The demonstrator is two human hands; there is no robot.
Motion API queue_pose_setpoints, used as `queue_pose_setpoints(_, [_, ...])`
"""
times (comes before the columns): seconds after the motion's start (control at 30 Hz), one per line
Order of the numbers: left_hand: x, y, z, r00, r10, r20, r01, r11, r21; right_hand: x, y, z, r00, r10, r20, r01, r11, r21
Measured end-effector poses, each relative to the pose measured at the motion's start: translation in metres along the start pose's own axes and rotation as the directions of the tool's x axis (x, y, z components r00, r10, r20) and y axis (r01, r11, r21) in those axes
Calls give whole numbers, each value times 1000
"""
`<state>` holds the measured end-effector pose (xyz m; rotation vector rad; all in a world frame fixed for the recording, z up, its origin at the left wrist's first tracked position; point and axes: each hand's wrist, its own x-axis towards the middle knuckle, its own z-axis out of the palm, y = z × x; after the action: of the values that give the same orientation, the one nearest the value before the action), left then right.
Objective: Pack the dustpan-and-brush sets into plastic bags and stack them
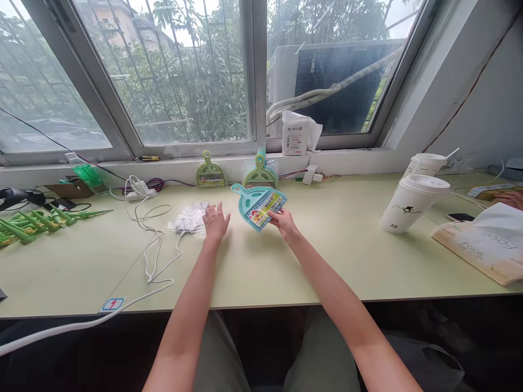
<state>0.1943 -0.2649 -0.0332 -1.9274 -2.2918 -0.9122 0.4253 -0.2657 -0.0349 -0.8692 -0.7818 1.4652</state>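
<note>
Both forearms are stretched over the pale green table [327,261]. Near its middle, a turquoise mini dustpan [256,202] is held tilted, pinched at its lower corner by the right hand [285,223]. The left hand [216,220] is laid open, fingers spread, beside crumpled clear bags [189,220].

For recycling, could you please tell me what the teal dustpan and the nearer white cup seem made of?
Teal dustpan: likely moulded plastic, smooth; even colour, slotted, paper label. Nearer white cup: probably matt paper, no shine; lid perhaps plastic.
</note>
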Motion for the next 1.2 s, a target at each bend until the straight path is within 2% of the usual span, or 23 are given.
queue_pose_setpoints(0.07, [-3,-8,4,989,54,137,-74,987,143,2,-3,-5,999,-2,-32,2,1000,-12])
queue_pose_setpoints(0.13, [-5,-10,8,929,207,308,-247,964,95,5,-4,-10,998,-3,-58,1,1000,-30])
queue_pose_setpoints(0.2, [-5,-7,10,848,385,365,-409,912,-12,9,-6,-16,997,-13,-75,9,999,-51])
queue_pose_setpoints(0.27, [-4,-3,10,809,468,357,-473,878,-79,13,-8,-21,996,-26,-90,20,997,-70])
queue_pose_setpoints(0.33, [-3,0,9,832,437,341,-433,897,-93,16,-11,-26,994,-29,-108,20,996,-87])
queue_pose_setpoints(0.43, [-1,-3,9,928,284,243,-283,958,-36,20,-13,-32,992,-19,-124,2,991,-134])
queue_pose_setpoints(0.5, [0,-7,11,956,235,174,-237,971,-12,22,-14,-37,990,-27,-138,4,986,-166])
queue_pose_setpoints(0.6, [2,-14,14,961,218,168,-224,974,18,24,-17,-43,986,-48,-158,19,983,-184])
queue_pose_setpoints(0.67, [4,-17,16,963,197,182,-209,977,50,24,-19,-47,991,-35,-129,11,982,-188])
queue_pose_setpoints(0.8, [6,-19,16,975,157,155,-170,982,76,20,-25,-51,997,70,38,-60,971,-232])
queue_pose_setpoints(0.97, [4,-15,11,994,83,71,-88,993,74,12,-28,-48,949,229,216,-145,926,-348])
queue_pose_setpoints(1.1, [1,-9,6,995,75,-67,-72,996,51,8,-28,-42,957,211,197,-133,928,-348])
queue_pose_setpoints(1.2, [-2,-3,4,989,104,-106,-96,992,80,7,-25,-34,981,149,127,-105,947,-303])
